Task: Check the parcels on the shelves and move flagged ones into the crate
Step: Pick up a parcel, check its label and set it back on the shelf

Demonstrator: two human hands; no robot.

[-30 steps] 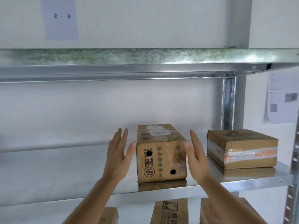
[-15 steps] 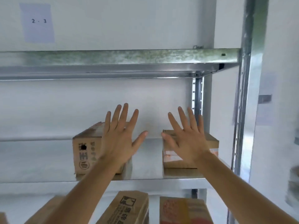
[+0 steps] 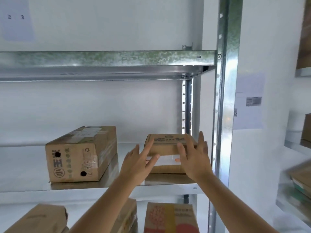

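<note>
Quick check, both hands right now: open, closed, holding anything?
Left hand: open, fingers straight, at the front left of the flat taped box, no grip.
Right hand: open, fingers straight, at the box's right front, no grip.

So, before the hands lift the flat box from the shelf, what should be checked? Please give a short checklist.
1. Left hand at the flat box: ok, fingers straight at its left front.
2. Right hand at it: ok, open at the right front.
3. Firm grip: not ok, no fingers curled round it.
4. Apart from the tall box: ok.
5. Flag on the label: cannot tell.
6. Crate ready: cannot tell, not in view.
</note>
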